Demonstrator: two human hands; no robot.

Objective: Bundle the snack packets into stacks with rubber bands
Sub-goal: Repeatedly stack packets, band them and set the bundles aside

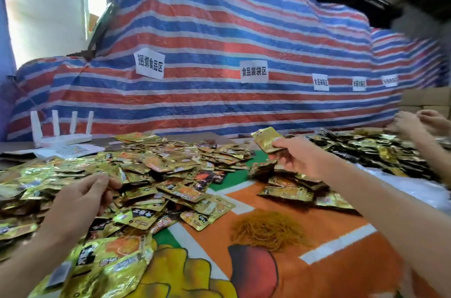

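Where the striped tarp (244, 41) rose behind the table, white paper labels (253, 71) with printed characters were stuck along it. Orange-and-green printed cloth (280, 202) covered the tabletop. Loose snack packets (158, 163), gold and foil-bright, lay heaped over the left half. A darker heap (366, 148) spread at far right, with another person's hands (410, 122) at its far edge, blurred. A few packets (288, 190) lay overlapped near centre right. Rubber bands (268, 229), a tangled tan mound, sat on bare cloth in front of those, apart from both heaps. White router (61, 131), four antennas up, stood at back left.

Left hand (83, 197) was over the big heap, fingers curled downward, tips among the packets; whether they pinched one could not be told. Right hand (300, 156) was raised above the overlapped packets, thumb and fingers pinching one gold packet (267, 139) by its lower edge, the packet tilted and clear of the table.
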